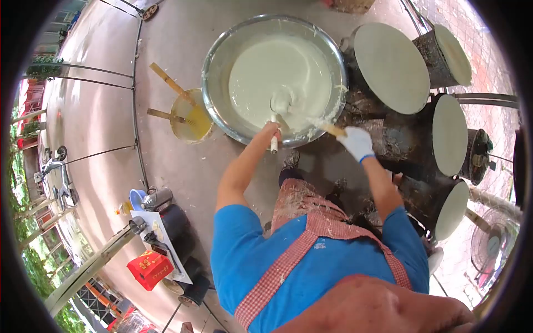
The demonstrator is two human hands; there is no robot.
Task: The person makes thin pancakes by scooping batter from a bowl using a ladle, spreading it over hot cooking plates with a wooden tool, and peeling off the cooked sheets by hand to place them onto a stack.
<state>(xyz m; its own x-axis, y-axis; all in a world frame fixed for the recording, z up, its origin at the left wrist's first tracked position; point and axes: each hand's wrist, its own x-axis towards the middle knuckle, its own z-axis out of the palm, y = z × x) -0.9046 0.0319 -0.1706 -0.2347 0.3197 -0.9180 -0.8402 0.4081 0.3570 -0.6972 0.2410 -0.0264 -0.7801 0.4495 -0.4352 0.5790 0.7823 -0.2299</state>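
A wide metal basin holds thick white batter. My bare left hand is closed around the pale handle of a ladle at the basin's near rim; the ladle's round bowl lies in the batter. My right hand, in a white glove, grips a wooden-handled tool just past the basin's lower right rim. The tool's far end is coated in white batter and reaches over the rim into the basin.
Left of the basin, a bucket of yellow liquid holds two wooden-handled tools. Several dark drums with round pale tops stand on the right. At lower left a small table bears a red package. A fan stands far right.
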